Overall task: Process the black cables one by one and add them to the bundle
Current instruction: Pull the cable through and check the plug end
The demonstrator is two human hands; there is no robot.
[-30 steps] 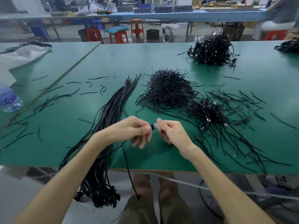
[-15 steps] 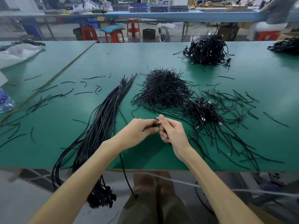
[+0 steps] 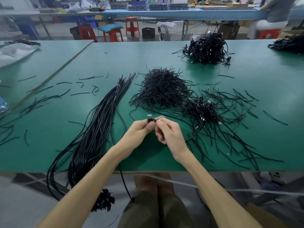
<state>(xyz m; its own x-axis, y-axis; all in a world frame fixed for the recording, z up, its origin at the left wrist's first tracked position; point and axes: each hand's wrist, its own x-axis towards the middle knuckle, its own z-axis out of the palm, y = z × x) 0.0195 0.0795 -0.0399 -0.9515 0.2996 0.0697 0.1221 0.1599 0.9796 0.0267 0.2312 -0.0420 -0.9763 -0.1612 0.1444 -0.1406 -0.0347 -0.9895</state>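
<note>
My left hand point(image 3: 139, 130) pinches the plug end of a black cable point(image 3: 150, 119), its metal tip pointing up and away. My right hand point(image 3: 167, 130) is closed on the same cable just right of the plug. The cable's tail point(image 3: 123, 181) hangs over the table's near edge toward my lap. To the left lies the long bundle of black cables point(image 3: 97, 129), tied near its far end and draping off the table edge. A small knot of coiled cables with plugs point(image 3: 201, 109) sits to the right of my hands.
A mound of black twist ties point(image 3: 162, 89) lies behind my hands, with loose ties scattered right point(image 3: 238, 102) and left point(image 3: 49, 96). Another cable heap point(image 3: 207, 48) sits at the far side of the green table point(image 3: 115, 55). A white bag point(image 3: 14, 51) lies far left.
Both hands have risen slightly and moved away from me. The plug, earlier lying sideways between my fingertips, now stands upright above my left fingers.
</note>
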